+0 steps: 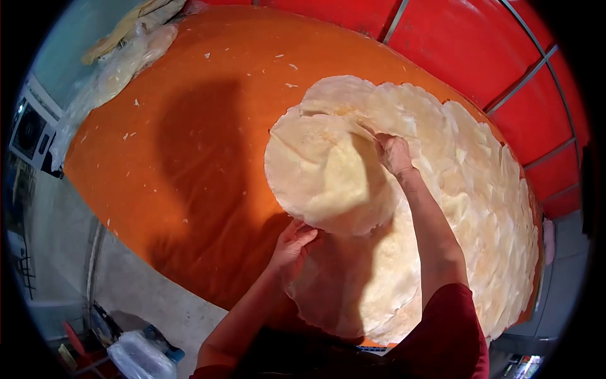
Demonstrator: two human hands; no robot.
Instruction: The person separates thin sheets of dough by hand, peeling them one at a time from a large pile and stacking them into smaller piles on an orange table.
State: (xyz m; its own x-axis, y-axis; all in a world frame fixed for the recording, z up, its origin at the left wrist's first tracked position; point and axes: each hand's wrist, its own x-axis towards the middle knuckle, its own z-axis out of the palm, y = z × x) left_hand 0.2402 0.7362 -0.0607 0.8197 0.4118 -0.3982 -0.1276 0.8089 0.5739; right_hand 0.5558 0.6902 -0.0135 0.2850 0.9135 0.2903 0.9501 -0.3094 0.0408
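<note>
A thin, round, pale flatbread [315,167] lies toward the middle, partly over a broad layer of overlapping flatbreads [467,208]. My left hand [293,246] is at its lower-left edge, thumb and fingers closed on the rim. At the upper-right edge, my right hand [396,153] pinches the same sheet, whose margin is raised there and casts a shadow. My right forearm passes above the layered flatbreads. Some of the left hand's fingers are hidden beneath the sheet.
An orange cloth [126,183] with scattered pale flakes covers the surface. Red tiles [467,50] border the far right. Clear plastic [117,76] lies at the upper left, near a dark speaker-like device [28,129]. A plastic bag [142,355] is at the lower left.
</note>
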